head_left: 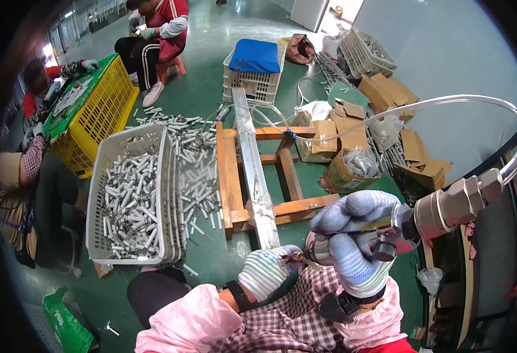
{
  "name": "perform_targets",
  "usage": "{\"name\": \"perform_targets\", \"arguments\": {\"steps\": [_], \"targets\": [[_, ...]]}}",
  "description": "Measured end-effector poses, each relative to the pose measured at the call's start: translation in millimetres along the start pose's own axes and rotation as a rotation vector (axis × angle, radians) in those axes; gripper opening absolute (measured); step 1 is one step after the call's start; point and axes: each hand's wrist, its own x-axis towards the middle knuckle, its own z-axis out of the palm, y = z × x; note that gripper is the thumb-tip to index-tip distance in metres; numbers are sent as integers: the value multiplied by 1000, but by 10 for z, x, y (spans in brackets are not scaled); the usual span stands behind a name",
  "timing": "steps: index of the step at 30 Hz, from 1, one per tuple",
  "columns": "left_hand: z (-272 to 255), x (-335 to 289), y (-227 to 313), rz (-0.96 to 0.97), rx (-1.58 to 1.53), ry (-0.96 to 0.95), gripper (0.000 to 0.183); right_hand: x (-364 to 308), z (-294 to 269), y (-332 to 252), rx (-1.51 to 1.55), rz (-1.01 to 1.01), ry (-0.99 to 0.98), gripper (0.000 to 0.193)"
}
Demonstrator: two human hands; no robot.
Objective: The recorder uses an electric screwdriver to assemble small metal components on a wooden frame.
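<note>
My right hand, in a blue knitted glove, is wrapped round a metal air tool. A clear air hose joins the tool's back end through a thick metal coupling. My left hand, in a striped glove, is closed at the tool's front end, fingertips pinched together; what lies between them is too small to name. Just beyond my hands a metal bar rests along a wooden frame. My checked apron lies below both hands.
A white crate full of grey cylinders stands left, with several more cylinders loose on the floor. Cardboard boxes crowd the right wall. Ahead stands a crate with a blue cover. Co-workers sit at left by a yellow crate.
</note>
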Motion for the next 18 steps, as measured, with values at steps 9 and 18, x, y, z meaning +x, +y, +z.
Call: {"name": "perform_targets", "arguments": {"steps": [9, 18], "targets": [[-13, 24, -3, 50, 88, -19, 21, -21, -18, -53, -137, 127, -56, 41], [13, 40, -6, 55, 18, 12, 19, 17, 12, 4, -40, 15, 69, 35]]}}
